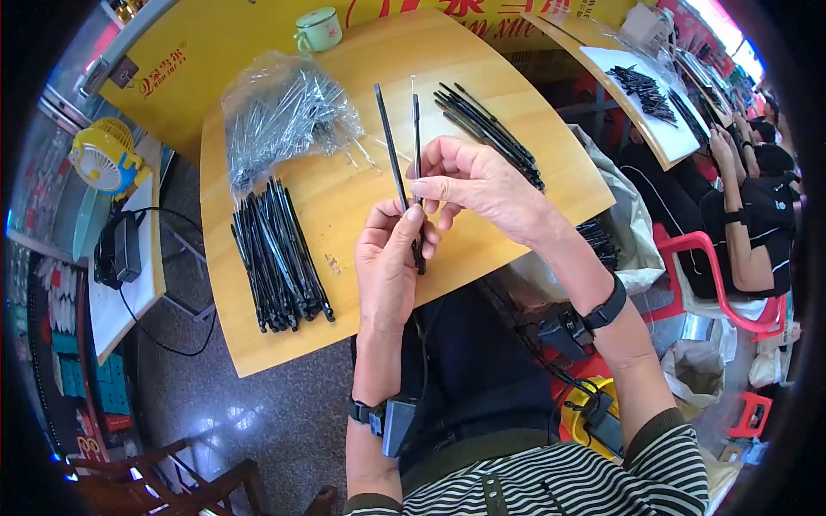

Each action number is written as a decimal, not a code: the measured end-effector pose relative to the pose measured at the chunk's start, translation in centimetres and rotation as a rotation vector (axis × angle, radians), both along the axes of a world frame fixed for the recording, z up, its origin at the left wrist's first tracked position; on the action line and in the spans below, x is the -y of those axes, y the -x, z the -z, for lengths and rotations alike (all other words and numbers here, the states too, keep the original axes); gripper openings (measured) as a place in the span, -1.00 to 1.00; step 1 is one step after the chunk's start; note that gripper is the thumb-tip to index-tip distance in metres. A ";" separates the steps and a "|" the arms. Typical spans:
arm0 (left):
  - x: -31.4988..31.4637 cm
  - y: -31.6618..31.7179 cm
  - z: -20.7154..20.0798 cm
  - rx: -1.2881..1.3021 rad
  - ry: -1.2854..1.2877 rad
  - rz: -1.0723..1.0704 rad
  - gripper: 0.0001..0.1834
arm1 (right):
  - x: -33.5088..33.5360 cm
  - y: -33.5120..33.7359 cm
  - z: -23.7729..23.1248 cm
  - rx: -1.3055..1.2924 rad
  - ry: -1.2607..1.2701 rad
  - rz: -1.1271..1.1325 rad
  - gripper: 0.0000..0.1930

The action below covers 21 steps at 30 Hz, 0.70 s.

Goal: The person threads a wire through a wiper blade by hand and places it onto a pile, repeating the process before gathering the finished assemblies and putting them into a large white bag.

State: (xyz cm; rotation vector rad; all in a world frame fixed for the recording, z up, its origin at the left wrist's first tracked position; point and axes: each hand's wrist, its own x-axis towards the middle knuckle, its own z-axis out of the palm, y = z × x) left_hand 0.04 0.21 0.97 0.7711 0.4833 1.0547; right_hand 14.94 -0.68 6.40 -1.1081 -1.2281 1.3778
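Your left hand (387,267), fingers closed on a long slim black rod (386,129), tilted over the light-brown wooden counter (516,95). Your right hand (486,191), fingers pinching a thinner black rod (417,129) just beside it; can't tell if lower ends touch. Glossy black rod pile (275,258) lies left.

The person wears a black-and-white striped shirt (551,477) with dark olive cuffs (652,434) and hem (482,451) (its front placket (493,494) has small buttons), and dark trousers (482,370) below the counter's (516,86) near edge. Black straps (607,303) circle both forearms, bearing dark boxes (399,428); black cables (527,342) trail nearby.
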 end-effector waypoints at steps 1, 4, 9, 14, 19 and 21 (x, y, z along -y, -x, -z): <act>0.0 0.0 -0.1 0.014 0.019 -0.009 -0.93 | 0.0 0.2 -0.1 0.001 -0.001 0.000 -0.80; -0.1 0.0 0.3 0.004 0.007 0.002 -0.91 | 0.0 0.3 0.1 0.019 -0.016 0.047 -0.82; -0.1 0.3 0.4 0.003 0.021 0.015 -0.90 | 0.1 0.5 -0.2 0.094 -0.046 0.059 -0.86; -0.2 0.3 0.2 0.030 0.072 0.008 -0.89 | 0.0 0.8 0.3 0.045 -0.036 0.063 -0.88; -0.4 0.4 0.4 0.030 0.043 0.031 -0.90 | 0.0 1.5 0.5 0.093 -0.092 0.143 -0.91; -0.4 0.4 0.5 0.021 0.030 0.027 -0.90 | 0.0 1.8 0.8 0.070 -0.095 0.178 -0.89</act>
